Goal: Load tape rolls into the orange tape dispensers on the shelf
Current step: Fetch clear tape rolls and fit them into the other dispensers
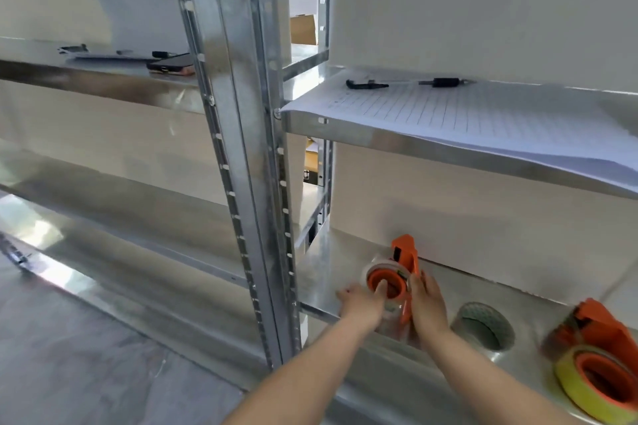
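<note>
Both hands [393, 304] on orange dispenser [404, 272] — shelf.

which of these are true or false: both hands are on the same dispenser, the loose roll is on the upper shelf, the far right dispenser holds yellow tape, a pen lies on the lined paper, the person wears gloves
1. Both hands are on the same dispenser. True: the left hand and right hand hold the orange dispenser with a clear tape roll on its hub.
2. The loose roll is on the upper shelf. False: the loose tape roll stands on the lower shelf, right of the hands.
3. The far right dispenser holds yellow tape. True: the second dispenser carries a yellow roll.
4. A pen lies on the lined paper. True: the pen rests on the lined paper.
5. The person wears gloves. False: both hands are bare.
</note>
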The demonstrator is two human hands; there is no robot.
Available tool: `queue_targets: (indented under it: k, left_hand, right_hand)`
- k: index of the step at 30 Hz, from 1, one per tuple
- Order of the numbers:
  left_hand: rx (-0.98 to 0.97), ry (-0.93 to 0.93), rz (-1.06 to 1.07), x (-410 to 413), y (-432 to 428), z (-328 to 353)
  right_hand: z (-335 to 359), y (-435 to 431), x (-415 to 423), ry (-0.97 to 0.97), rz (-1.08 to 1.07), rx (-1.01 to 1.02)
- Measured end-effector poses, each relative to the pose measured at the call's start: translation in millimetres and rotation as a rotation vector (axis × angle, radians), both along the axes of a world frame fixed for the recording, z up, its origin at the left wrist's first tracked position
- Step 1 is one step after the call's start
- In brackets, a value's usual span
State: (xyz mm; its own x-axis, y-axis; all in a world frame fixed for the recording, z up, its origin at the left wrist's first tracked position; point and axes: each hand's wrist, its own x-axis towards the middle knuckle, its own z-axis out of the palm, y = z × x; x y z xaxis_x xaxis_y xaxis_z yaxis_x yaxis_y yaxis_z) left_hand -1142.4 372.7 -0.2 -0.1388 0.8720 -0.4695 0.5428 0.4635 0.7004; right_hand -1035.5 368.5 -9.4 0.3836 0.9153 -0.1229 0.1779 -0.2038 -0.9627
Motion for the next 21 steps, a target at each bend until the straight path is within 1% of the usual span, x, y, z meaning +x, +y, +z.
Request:
queue_targets:
  k: [1,2,4,5,6,8,11,14,17,19,21]
  left_hand:
    - [0.096,0.089,-0.018,2,0,5]
    - [0.206,0.138,-0.026,5,-1,10]
    - [0.416,0.147,-0.11,15,-3,23]
    - [0.461,0.136,-0.198,22,-3,28]
    - [0.465,0.113,-0.289,31,-3,30]
    - [0.437,0.055,-0.453,48,-6,35]
    - [0.39,-0.065,-0.567,70,-13,34]
    - [0.301,-0.077,-0.655,90,-21,23]
    - [0.199,-0.04,-0.689,104,-26,9]
    - [0.164,-0.047,-0.65,108,-27,2]
    - [0.18,-0.064,-0.588,110,-26,-3]
  right_hand:
    - [8,-3,5,-0.075,0.049,0.051]
    - [15,-7,11,-0.154,0.083,0.099]
    - [24,-14,28,-0.332,0.099,0.163]
    - [24,-17,40,-0.409,0.09,0.172]
    - [24,-20,53,-0.455,0.076,0.164]
    - [24,-29,79,-0.461,0.027,0.103]
    - [22,-47,112,-0.386,-0.038,0.027]
    - [9,-65,128,-0.347,-0.036,-0.042]
    - [-2,-75,129,-0.222,-0.035,-0.113]
    - [-8,-79,128,-0.232,-0.01,-0.142]
    - [-11,-83,127,-0.298,0.043,-0.135]
